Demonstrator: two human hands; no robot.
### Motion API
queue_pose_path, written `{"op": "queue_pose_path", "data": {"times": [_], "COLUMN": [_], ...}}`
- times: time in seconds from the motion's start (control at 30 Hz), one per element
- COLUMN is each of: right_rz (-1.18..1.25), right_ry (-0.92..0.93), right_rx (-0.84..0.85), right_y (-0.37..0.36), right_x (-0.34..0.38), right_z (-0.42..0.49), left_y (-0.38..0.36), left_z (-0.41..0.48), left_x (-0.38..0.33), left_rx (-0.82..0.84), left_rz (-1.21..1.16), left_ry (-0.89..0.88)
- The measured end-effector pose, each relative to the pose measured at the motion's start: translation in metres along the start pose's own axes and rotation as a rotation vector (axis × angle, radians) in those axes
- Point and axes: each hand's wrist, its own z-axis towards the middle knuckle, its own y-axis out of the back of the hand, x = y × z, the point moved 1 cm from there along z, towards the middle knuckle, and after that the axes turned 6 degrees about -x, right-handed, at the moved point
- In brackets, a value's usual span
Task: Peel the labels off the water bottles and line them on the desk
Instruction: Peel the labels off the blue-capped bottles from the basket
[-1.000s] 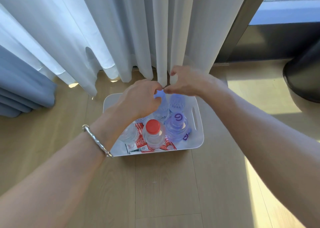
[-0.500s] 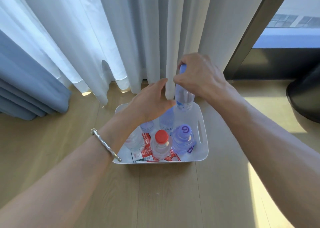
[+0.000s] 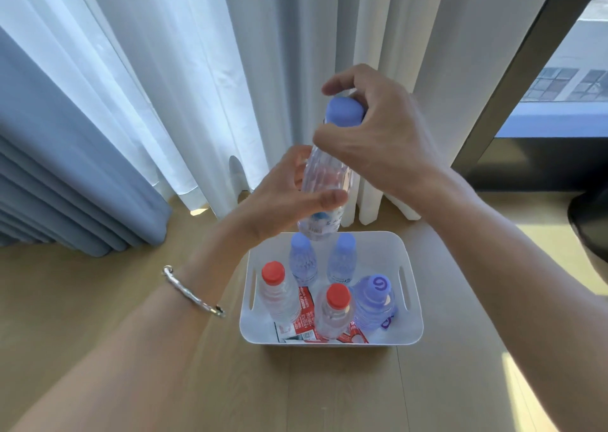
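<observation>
A clear water bottle [image 3: 325,175] with a periwinkle cap [image 3: 343,111] is held in the air at the centre of the frame, above the far edge of a white plastic bin [image 3: 413,303] and clear of it. The bottle leans slightly, cap uppermost. The right hand [image 3: 385,139] comes in from the right and grips the cap, its fingers [image 3: 335,86] curled closely round it. The left hand [image 3: 279,204] holds the bottle's body lower down, thumb [image 3: 329,199] laid across the near side and the other fingers wrapped behind. A white label [image 3: 319,226] with a barcode and blue print is on the bottle's lower part, just under the left thumb.

The bin sits on a wooden floor [image 3: 329,392] in the lower middle of the frame. Five bottles stand upright in it: two periwinkle-capped bottles [image 3: 302,260] along the far side, two red-capped bottles [image 3: 279,295] at the left and near middle, and a purple-capped bottle [image 3: 375,300] with a printed swirl at the near right. Loose red labels [image 3: 306,303] lie on the bin's bottom among them.

A silver bracelet [image 3: 194,295] circles the left wrist. Sheer white curtains [image 3: 230,70] hang across the top of the frame, with a blue curtain [image 3: 49,175] at the left and a dark window frame [image 3: 513,79] at the upper right.
</observation>
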Motion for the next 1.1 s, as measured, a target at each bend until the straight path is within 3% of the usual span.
{"op": "queue_pose_path", "data": {"times": [0.17, 0.43, 0.6, 0.7, 0.9, 1.1], "right_rz": [0.189, 0.172, 0.056, 0.027, 0.082, 0.277], "right_ry": [0.012, -0.005, -0.067, -0.028, -0.039, -0.153], "right_rx": [-0.01, 0.04, 0.267, 0.357, 0.331, 0.071], "right_y": [-0.007, -0.038, -0.062, -0.071, -0.078, -0.079], "right_x": [0.002, -0.009, -0.028, -0.033, -0.042, -0.05], "right_z": [0.001, -0.002, -0.017, -0.028, -0.03, -0.024], "left_y": [0.013, 0.02, 0.032, 0.036, 0.033, 0.024], "left_z": [-0.014, -0.022, -0.019, -0.018, -0.02, -0.012], "left_x": [0.008, 0.026, 0.027, 0.024, 0.014, 0.012], "left_rx": [0.143, -0.09, -0.344, -0.383, -0.432, -0.499], "left_rz": [0.041, 0.02, -0.231, -0.418, -0.451, -0.485], "left_ry": [0.023, 0.122, 0.182, 0.299, 0.31, 0.301]}}
